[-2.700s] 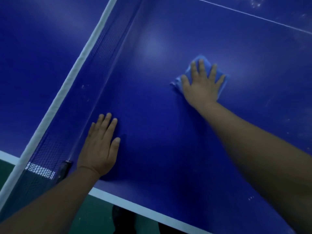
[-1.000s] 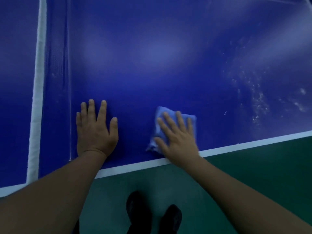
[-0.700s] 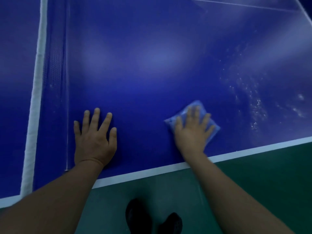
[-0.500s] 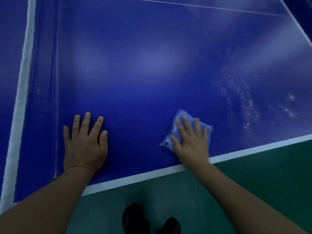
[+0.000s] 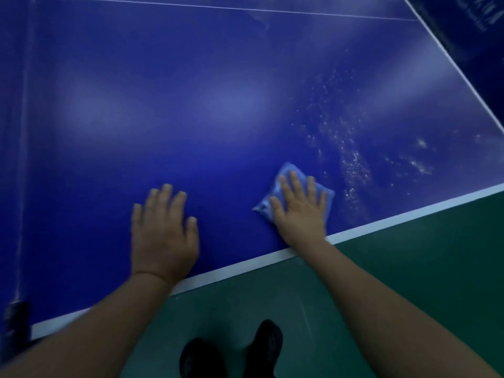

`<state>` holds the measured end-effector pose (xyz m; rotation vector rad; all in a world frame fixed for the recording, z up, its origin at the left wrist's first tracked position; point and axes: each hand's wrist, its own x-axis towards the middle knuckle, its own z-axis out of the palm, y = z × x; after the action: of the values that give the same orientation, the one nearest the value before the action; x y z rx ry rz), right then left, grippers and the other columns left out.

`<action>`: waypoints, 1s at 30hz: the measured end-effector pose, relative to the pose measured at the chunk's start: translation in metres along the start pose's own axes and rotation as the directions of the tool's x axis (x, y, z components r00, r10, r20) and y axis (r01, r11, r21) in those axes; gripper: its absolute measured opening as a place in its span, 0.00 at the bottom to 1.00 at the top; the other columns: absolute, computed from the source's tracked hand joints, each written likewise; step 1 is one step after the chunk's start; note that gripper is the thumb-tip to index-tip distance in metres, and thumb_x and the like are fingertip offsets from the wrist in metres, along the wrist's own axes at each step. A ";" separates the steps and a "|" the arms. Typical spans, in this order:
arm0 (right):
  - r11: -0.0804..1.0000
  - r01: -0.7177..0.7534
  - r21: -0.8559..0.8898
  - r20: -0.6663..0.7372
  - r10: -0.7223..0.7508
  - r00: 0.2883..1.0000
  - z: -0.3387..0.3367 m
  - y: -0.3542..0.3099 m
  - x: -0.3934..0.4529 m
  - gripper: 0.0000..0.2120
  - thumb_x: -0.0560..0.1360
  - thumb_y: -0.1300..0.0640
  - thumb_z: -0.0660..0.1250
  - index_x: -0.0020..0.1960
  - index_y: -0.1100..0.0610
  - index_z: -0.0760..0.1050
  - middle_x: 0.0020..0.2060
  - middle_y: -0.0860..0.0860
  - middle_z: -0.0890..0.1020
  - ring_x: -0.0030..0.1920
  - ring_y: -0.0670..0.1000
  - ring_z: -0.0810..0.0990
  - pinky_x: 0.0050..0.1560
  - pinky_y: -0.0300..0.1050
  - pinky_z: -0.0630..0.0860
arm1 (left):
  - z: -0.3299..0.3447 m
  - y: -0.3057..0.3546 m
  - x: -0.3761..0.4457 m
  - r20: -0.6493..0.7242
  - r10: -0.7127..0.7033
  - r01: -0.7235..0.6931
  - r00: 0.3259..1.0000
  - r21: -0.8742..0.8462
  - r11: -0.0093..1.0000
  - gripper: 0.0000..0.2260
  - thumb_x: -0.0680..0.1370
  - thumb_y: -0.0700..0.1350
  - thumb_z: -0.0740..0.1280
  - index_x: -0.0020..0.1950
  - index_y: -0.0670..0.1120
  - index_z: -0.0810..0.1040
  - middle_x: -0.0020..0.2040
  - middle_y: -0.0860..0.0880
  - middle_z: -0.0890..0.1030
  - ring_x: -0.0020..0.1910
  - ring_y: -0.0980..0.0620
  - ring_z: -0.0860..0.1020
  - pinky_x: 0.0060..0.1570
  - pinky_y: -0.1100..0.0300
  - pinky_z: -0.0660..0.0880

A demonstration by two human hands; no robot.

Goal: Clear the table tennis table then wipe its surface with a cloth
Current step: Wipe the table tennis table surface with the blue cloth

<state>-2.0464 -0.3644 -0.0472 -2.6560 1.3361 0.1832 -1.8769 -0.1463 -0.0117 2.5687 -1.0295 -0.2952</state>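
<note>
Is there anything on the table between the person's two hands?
No. In the head view, only bare blue table lies between the left hand and the right hand.

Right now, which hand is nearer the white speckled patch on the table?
Right. The right hand presses the light blue cloth just left of the specks; the left hand lies farther left.

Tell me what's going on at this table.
A person is wiping a blue table tennis table. The right hand presses flat on a folded blue cloth near the table's white near edge, while the left hand rests flat on the bare surface, as if bracing. Just right of the cloth, a patch of whitish specks is not yet wiped. Nothing else lies on the part of the table in view. The person's dark shoes stand on the green floor.
</note>
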 end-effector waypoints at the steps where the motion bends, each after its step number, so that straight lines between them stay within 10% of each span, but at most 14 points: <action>1: 0.995 -0.103 0.007 0.002 0.103 0.995 -0.005 0.030 0.000 0.31 0.80 0.33 0.39 0.80 0.41 0.43 0.80 0.40 0.41 0.80 0.54 0.38 0.76 0.62 0.34 | 0.011 0.022 -0.009 0.033 0.036 -0.035 0.999 -0.013 0.999 0.28 0.78 0.55 0.53 0.75 0.43 0.68 0.77 0.41 0.64 0.78 0.41 0.58 0.76 0.39 0.51; 7: 0.887 -0.444 0.131 -0.025 0.450 0.893 -0.009 0.044 0.000 0.31 0.81 0.36 0.41 0.81 0.45 0.42 0.81 0.45 0.43 0.80 0.59 0.40 0.75 0.68 0.38 | 0.056 0.063 -0.040 0.141 0.144 -0.158 0.979 0.091 0.983 0.30 0.79 0.56 0.51 0.74 0.40 0.69 0.77 0.39 0.65 0.78 0.39 0.59 0.75 0.37 0.51; 12: 0.963 0.269 -0.009 -0.017 -0.269 0.963 0.010 0.003 -0.027 0.30 0.81 0.37 0.46 0.81 0.45 0.51 0.81 0.45 0.51 0.80 0.58 0.44 0.76 0.65 0.39 | 0.063 0.065 -0.035 0.122 0.147 -0.168 0.982 0.188 0.968 0.33 0.82 0.60 0.43 0.72 0.38 0.72 0.74 0.37 0.68 0.75 0.37 0.63 0.74 0.35 0.51; 15: 0.995 -0.097 -0.009 -0.056 0.096 0.994 -0.006 0.100 -0.005 0.31 0.80 0.36 0.46 0.81 0.45 0.50 0.81 0.46 0.50 0.80 0.58 0.45 0.76 0.66 0.41 | 0.063 0.065 -0.034 0.132 0.137 -0.162 0.982 0.209 0.964 0.35 0.82 0.61 0.42 0.73 0.38 0.71 0.75 0.38 0.67 0.76 0.38 0.61 0.75 0.35 0.49; 20: 0.798 -0.585 0.148 -0.043 0.596 0.802 -0.026 0.150 0.022 0.32 0.81 0.37 0.41 0.81 0.47 0.44 0.81 0.48 0.46 0.80 0.61 0.41 0.75 0.69 0.39 | 0.063 0.066 -0.034 0.174 0.121 -0.160 0.977 0.230 0.960 0.34 0.81 0.61 0.42 0.74 0.39 0.69 0.76 0.39 0.65 0.77 0.39 0.59 0.75 0.36 0.47; 26: 0.988 0.149 -0.047 0.020 -0.149 0.989 -0.001 0.079 -0.006 0.31 0.81 0.35 0.38 0.81 0.44 0.43 0.81 0.45 0.44 0.80 0.57 0.39 0.76 0.60 0.32 | 0.064 0.067 -0.034 0.178 0.100 -0.145 0.979 0.258 0.955 0.34 0.81 0.61 0.43 0.74 0.39 0.69 0.76 0.39 0.65 0.77 0.38 0.59 0.74 0.34 0.49; 30: 0.933 -0.360 0.002 -0.042 0.360 0.932 -0.024 0.185 0.025 0.31 0.82 0.37 0.43 0.81 0.46 0.46 0.81 0.45 0.46 0.80 0.57 0.43 0.76 0.64 0.41 | 0.064 0.068 -0.034 0.169 0.086 -0.129 0.982 0.262 0.956 0.35 0.81 0.62 0.43 0.73 0.38 0.70 0.75 0.38 0.66 0.76 0.38 0.60 0.75 0.34 0.47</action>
<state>-2.1799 -0.4978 -0.0444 -2.4054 1.8305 0.1758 -1.9640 -0.1843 -0.0410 2.7522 -1.3475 -0.3532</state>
